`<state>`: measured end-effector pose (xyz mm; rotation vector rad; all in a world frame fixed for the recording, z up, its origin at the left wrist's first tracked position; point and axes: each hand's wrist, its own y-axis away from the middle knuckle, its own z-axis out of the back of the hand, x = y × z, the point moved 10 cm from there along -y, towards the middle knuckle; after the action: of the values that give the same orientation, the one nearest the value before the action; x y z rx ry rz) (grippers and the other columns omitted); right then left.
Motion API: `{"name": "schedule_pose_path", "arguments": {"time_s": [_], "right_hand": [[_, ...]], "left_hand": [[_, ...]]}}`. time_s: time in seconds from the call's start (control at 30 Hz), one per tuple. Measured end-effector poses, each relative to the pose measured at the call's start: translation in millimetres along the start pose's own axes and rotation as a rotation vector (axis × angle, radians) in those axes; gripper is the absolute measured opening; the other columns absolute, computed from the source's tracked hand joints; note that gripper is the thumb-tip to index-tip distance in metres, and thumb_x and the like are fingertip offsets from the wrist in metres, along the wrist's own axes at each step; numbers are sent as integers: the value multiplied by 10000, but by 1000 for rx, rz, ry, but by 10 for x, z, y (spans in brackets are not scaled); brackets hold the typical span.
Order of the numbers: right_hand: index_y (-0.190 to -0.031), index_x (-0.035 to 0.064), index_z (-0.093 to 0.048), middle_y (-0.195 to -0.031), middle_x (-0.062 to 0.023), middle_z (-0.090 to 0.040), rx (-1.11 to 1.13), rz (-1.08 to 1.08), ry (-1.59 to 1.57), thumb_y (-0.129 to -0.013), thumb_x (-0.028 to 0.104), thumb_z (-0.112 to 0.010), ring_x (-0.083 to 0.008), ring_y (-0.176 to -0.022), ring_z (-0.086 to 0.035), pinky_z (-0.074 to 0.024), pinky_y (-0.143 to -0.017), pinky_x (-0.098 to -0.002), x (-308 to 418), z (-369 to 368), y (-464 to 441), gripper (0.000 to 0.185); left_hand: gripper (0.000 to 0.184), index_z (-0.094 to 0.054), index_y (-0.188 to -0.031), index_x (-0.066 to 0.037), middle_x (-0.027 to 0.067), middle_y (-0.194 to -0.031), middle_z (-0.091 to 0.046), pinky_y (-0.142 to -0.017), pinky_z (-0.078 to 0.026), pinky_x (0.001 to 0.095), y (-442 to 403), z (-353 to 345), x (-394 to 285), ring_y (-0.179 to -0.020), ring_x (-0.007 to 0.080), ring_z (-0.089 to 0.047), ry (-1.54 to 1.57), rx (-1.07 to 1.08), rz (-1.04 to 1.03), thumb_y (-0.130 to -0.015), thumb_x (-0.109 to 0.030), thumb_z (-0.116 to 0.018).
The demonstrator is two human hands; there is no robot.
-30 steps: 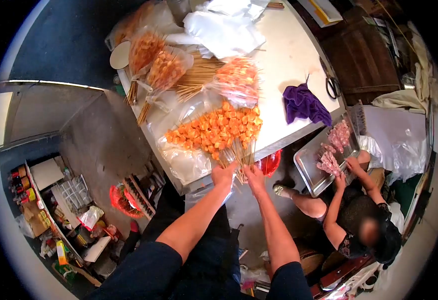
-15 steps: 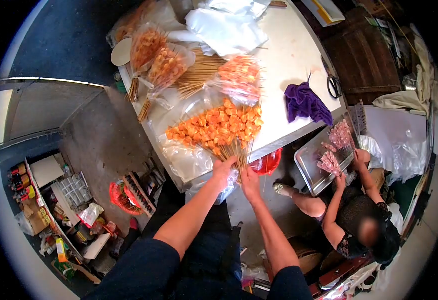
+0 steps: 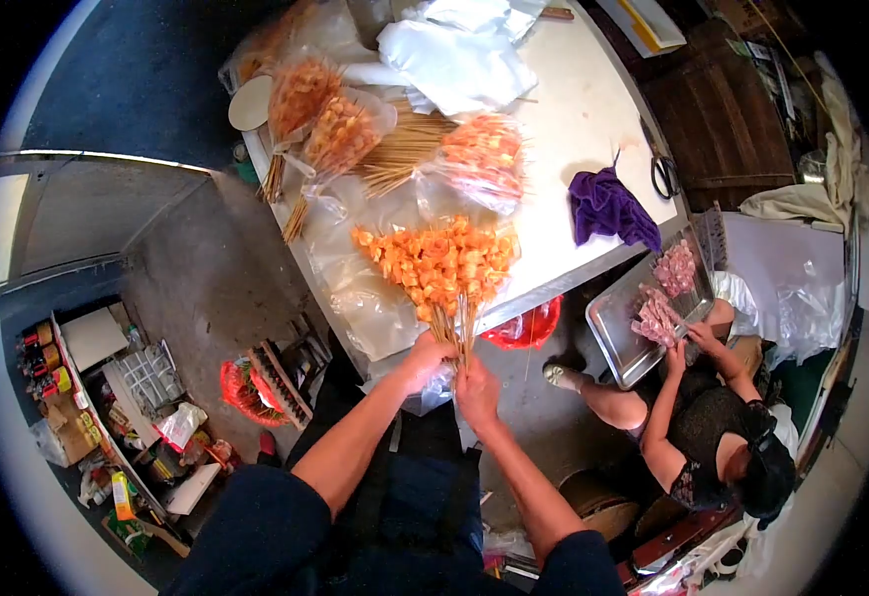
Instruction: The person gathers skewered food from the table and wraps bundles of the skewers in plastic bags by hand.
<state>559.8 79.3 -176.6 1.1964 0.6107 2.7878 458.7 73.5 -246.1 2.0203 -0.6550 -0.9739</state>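
Observation:
A fan-shaped bundle of skewers [image 3: 444, 260] with orange food pieces lies over the near edge of the table, its bare sticks pointing toward me. My left hand [image 3: 428, 363] is closed around these sticks from the left. From the right, my right hand [image 3: 476, 390] grips the same sticks lower down, close beside it. Clear plastic bags [image 3: 370, 313] are spread flat beneath and left of the orange pieces. Just beyond the bundle lies a bagged bunch of skewers [image 3: 481, 159], near a pile of bare sticks [image 3: 405, 144].
More bagged skewers [image 3: 340, 134] lie at the table's left edge. White plastic bags [image 3: 454, 65], a purple cloth [image 3: 610, 207] and scissors [image 3: 663, 176] are on the table [image 3: 579, 119]. At right, a seated person [image 3: 698, 427] handles pink meat skewers over a metal tray [image 3: 608, 333].
Both my hands have shifted slightly left and down, and the sticks are gathered into a tighter bunch. The orange fan is narrower. The seated person's hands have come closer together.

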Motion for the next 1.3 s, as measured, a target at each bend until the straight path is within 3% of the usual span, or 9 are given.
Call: {"name": "schedule_pose_path", "arguments": {"time_s": [0.13,0.43,0.5,0.57,0.67,0.8,0.9,1.1,1.3], "right_hand": [[-962,23,-532,-746,-216,-597,5,-17,113,-839,115,-494,-411,-710,-587,-443,-600,-501,61,-35,15,158],[-1074,-41,-479,-852,-217,-623,256,49,167,-838,104,-471,-376,-756,-611,-474,-671,-490,209,-166,87,278],[-1114,-55,-474,-862,-200,-634,331,127,109,-828,106,-499,-335,-748,-630,-484,-678,-472,136,-182,173,329],[-1191,-60,-482,-912,-131,-658,509,-65,-483,-832,169,-579,-229,-766,-638,-496,-673,-384,-260,-348,269,437],[-1196,-43,-529,-944,-64,-654,402,-481,-634,-814,270,-663,-154,-795,-607,-483,-684,-302,-494,-112,62,513],[-1048,35,-613,-916,-32,-636,625,-488,-719,-779,374,-706,-128,-826,-587,-472,-707,-298,-14,-312,-180,442],[-977,51,-616,-891,-44,-631,555,-658,-766,-749,262,-732,-137,-764,-601,-477,-632,-287,-8,-428,-222,331],[-898,-24,-593,-720,-91,-633,186,-607,-1004,-721,64,-682,-180,-588,-618,-516,-512,-303,48,-292,-318,217],[-868,5,-579,-685,-88,-609,325,-727,-975,-751,99,-650,-178,-521,-586,-473,-421,-295,26,-321,-246,166]], "left_hand": [[154,-639,-845,-16,36,-701,-617,-551,-462,302,59,-109,19,-592,138,-568,85,42,170,-747,-127,-679],[137,-634,-670,5,92,-603,-610,-506,-474,330,-49,283,-178,-541,184,-594,-689,-417,-100,-656,-122,-683],[107,-629,-665,20,85,-570,-597,-477,-454,325,-5,223,-110,-504,169,-578,-328,-264,-12,-662,-85,-650],[109,-625,-663,25,80,-564,-592,-466,-442,315,57,196,-192,-496,161,-571,-363,-244,-22,-665,-83,-642],[105,-616,-652,28,73,-548,-578,-443,-409,289,179,135,-220,-485,136,-550,-368,-173,-10,-681,-73,-619],[101,-627,-800,18,64,-702,-615,-487,-444,274,288,-74,-21,-591,133,-581,-132,-50,-4,-745,-61,-659],[136,-631,-772,12,55,-660,-605,-470,-427,266,291,-46,82,-564,117,-564,-25,-107,-84,-731,-110,-674],[249,-634,-806,17,45,-720,-630,-548,-449,301,415,-215,-172,-634,116,-566,-710,216,-121,-706,-200,-706],[300,-623,-857,-2,75,-728,-635,-627,-469,308,741,6,-360,-654,146,-593,-952,601,-35,-803,-297,-637]]}}
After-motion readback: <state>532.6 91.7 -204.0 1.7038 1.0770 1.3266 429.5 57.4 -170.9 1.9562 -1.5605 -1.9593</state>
